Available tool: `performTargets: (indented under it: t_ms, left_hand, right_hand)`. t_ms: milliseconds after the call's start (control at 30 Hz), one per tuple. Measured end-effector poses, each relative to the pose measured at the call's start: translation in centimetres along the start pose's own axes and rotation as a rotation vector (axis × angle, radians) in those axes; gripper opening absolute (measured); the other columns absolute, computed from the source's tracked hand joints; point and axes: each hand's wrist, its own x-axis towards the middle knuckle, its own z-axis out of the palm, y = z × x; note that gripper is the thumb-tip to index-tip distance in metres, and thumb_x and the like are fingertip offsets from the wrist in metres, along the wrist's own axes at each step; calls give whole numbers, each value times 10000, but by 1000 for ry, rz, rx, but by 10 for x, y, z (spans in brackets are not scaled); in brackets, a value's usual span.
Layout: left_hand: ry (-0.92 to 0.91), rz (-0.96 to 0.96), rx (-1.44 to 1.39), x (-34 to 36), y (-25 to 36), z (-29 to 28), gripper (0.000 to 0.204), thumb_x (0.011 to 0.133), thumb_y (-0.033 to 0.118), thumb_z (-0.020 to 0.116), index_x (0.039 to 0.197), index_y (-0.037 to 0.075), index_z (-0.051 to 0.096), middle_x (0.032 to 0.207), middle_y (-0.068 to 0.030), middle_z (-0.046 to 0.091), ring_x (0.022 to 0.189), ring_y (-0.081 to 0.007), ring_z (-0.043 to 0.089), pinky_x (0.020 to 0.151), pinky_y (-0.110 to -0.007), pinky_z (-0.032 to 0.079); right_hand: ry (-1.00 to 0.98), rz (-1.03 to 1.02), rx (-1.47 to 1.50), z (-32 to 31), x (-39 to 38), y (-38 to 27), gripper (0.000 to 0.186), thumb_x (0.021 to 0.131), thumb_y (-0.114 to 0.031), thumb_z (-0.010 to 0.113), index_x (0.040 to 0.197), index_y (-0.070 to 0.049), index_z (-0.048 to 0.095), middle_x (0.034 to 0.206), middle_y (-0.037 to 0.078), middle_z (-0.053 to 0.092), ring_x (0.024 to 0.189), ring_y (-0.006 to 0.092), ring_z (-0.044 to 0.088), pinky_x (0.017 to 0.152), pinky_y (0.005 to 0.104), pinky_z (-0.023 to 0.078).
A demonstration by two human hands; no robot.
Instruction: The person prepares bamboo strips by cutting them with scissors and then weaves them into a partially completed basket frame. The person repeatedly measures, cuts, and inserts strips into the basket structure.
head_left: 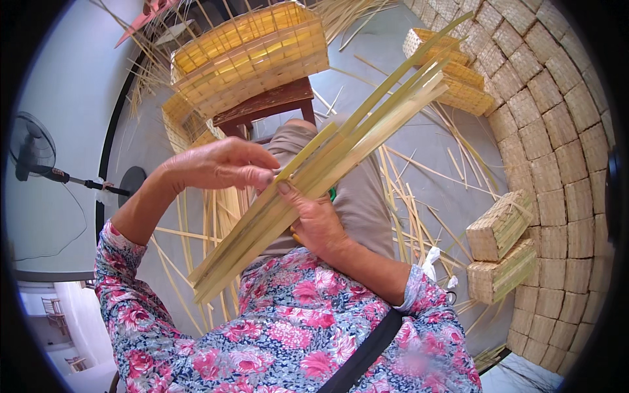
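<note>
A bundle of flat yellow-green bamboo strips (246,239) lies slantwise across my lap, its upper ends fanned out to the upper right. My right hand (318,219) is closed around the middle of it, thumb on top and fingers underneath. From the left, my left hand (223,165) reaches to the bundle's near-left edge. Its index finger and thumb are apart, with the thumb tip by the edge of the strips; the other fingertips are partly hidden. A small green thing (332,194) shows beside my right hand, too covered to name.
Ahead, a half-woven yellow basket (252,59) with upright stakes rests on a dark red wooden stool (268,108). Stacked woven baskets (567,164) form a wall at right. Two small baskets (498,226) stand before it. Loose strips (413,216) litter the floor. A fan (33,147) stands left.
</note>
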Motion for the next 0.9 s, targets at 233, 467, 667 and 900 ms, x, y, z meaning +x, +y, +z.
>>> performTargets:
  t_ms: [233, 467, 667, 900]
  left_hand:
    - [-42, -42, -143, 35, 32, 16, 469, 888, 373, 736, 1179, 9, 679, 917, -46, 691, 852, -111, 620, 710, -290, 520]
    - [1, 29, -515, 36, 14, 46, 343, 925, 212, 696, 1198, 5, 676, 1104, -102, 722, 1027, -138, 662, 948, -280, 495]
    - [72, 34, -579, 36, 0, 53, 296, 946, 166, 656, 1187, -4, 674, 1084, -121, 725, 1029, -174, 673, 933, -298, 512]
    - [113, -8, -621, 34, -23, 49, 273, 960, 182, 640, 1145, -15, 683, 1054, -131, 730, 988, -176, 688, 896, -306, 534]
  right_hand:
    - [-94, -73, -17, 12, -5, -5, 195, 954, -130, 660, 1127, -41, 639, 1031, 18, 666, 932, 90, 613, 807, 257, 507]
    - [-110, -123, -210, 15, -6, 0, 222, 959, -139, 654, 1153, -40, 610, 1040, 12, 654, 952, 95, 613, 823, 262, 502]
    - [-89, -80, -258, 6, -1, 12, 254, 972, -148, 636, 1196, -37, 594, 1066, 9, 645, 996, 96, 602, 838, 270, 500]
    - [-213, 56, -403, -8, -7, 7, 246, 981, -159, 608, 1164, 4, 624, 1021, 32, 665, 984, 103, 602, 817, 261, 504]
